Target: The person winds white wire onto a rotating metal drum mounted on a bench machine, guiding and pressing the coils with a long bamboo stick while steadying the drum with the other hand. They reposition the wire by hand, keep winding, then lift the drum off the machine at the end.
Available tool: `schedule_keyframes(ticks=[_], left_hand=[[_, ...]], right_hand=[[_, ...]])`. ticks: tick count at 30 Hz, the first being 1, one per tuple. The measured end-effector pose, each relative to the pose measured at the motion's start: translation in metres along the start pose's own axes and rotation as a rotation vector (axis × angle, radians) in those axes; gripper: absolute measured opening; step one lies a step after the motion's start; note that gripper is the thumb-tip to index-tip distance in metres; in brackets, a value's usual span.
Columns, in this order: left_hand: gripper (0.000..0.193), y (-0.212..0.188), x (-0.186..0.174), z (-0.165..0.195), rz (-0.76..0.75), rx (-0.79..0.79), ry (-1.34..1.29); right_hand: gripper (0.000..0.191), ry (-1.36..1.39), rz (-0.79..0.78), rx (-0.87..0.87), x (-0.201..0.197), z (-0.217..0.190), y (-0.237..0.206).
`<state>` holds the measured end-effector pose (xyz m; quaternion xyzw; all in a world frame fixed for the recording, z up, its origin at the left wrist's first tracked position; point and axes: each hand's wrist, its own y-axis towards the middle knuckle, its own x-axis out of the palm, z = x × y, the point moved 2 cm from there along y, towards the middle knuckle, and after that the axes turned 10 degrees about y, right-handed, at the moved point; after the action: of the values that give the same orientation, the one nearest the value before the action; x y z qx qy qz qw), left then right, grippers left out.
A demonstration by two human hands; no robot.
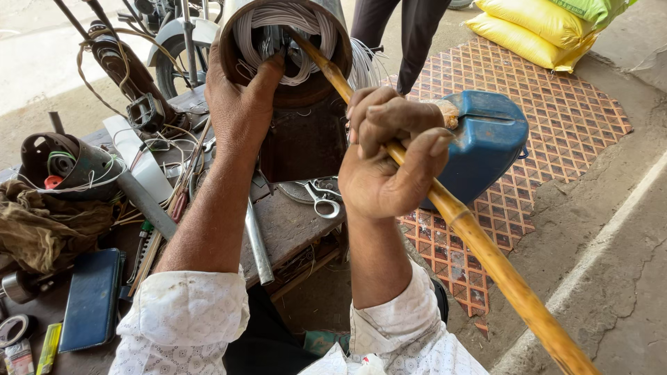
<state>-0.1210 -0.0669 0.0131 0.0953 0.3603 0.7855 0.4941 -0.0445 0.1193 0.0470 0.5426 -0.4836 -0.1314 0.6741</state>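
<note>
- Gripping a long bamboo stick (458,222), the right hand (389,156) has all its fingers wrapped tight around the shaft partway along it; the far end of the stick runs up and away from the fist into the mouth of a metal cylinder (288,48).
- The left hand (240,104) clasps the near rim of that cylinder, thumb hooked inside against the white wire coils (278,28), fingers closed round the outside wall.
- The coils line the inside of the cylinder; the stick tip presses among them, just past the left thumb.
- As far as one can judge, the wire is already seated in the cylinder and is being packed down; loose strands spilling over the far rim suggest the tidying is not finished.
- Below the two wrists lies a cluttered bench (292,222) with scissors (323,201) and a metal rod (257,243).
- Right of the fist stands a blue plastic can (486,146) on a patterned mat (556,104).
</note>
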Motion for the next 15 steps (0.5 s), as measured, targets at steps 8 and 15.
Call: schedule_keyframes(ticks=[8, 15], left_hand=[[0.061, 0.001, 0.000, -0.003, 0.013, -0.014, -0.040], [0.073, 0.000, 0.000, -0.005, 0.027, -0.055, 0.032]], right_hand=[[0.059, 0.046, 0.072, 0.000, -0.003, -0.017, -0.003], [0.057, 0.154, 0.179, 0.019, 0.006, -0.025, -0.013]])
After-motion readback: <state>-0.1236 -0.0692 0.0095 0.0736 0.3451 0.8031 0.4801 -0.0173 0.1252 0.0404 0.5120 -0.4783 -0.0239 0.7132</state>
